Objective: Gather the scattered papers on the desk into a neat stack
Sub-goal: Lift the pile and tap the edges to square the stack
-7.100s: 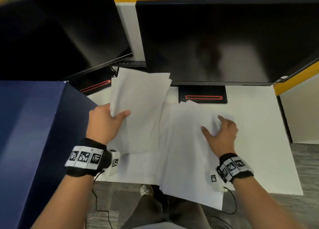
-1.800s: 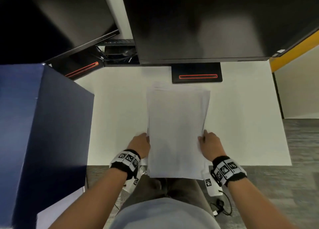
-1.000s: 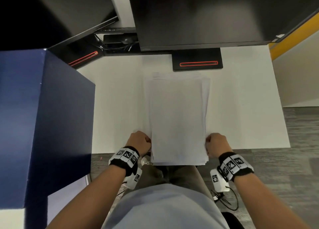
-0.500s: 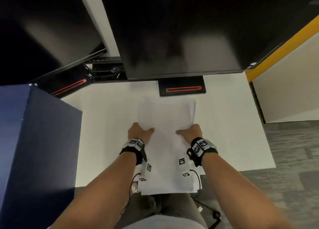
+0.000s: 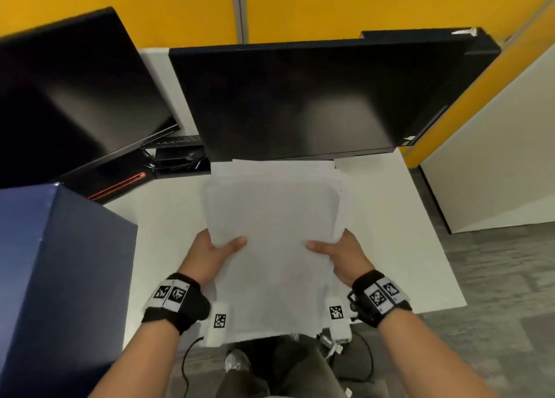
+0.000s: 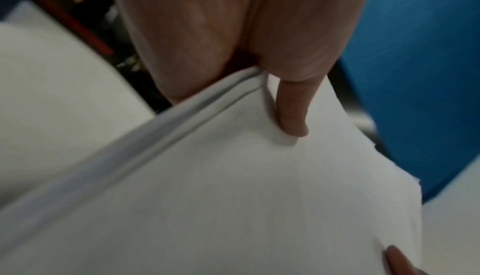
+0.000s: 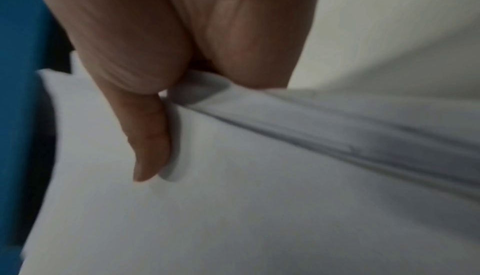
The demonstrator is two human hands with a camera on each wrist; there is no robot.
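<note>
A stack of white papers [image 5: 273, 217] is held in front of me over the white desk [image 5: 396, 223]. My left hand [image 5: 210, 253] grips its left edge and my right hand [image 5: 342, 253] grips its right edge. Each thumb lies on top, with the fingers hidden underneath. The stack's far end reaches the lower edge of the middle monitor [image 5: 300, 97]. In the left wrist view the thumb [image 6: 291, 113] presses the top sheet of the paper stack [image 6: 233, 197]. The right wrist view shows that hand's thumb [image 7: 148, 139] bending the paper stack [image 7: 259, 207] at its edge.
A second dark monitor [image 5: 69, 91] stands at the back left. A tall blue box [image 5: 60, 277] borders the desk's left side. Yellow partition walls [image 5: 300, 7] rise behind. My legs and grey carpet [image 5: 495, 277] lie beyond the desk's near edge.
Half a second ago both hands lay on top of the stack on the desk. Now they grip its side edges with thumbs on top, and the stack sits nearer the monitor.
</note>
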